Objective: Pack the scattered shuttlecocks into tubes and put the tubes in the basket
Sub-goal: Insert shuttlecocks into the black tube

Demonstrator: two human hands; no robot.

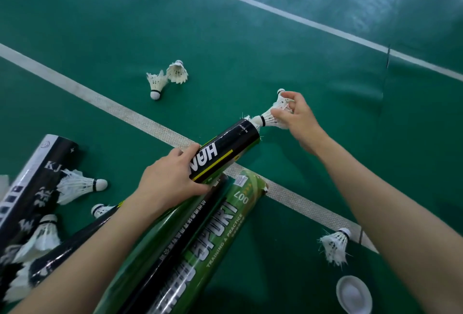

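black tube in left grip | right grip pinching shuttlecock

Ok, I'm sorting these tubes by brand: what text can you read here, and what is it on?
"PUSH IN": black tube gripped by the left hand, near its mouth.
"HAN", rest hidden by fingers: same tube.
"KJ": black-and-white tube at far left.
"007", "SPORT", "TRAINING & PRACTICE": green tube.
Chinese print on the dark tube beside it and the green tube's sticker: too blurred to read.
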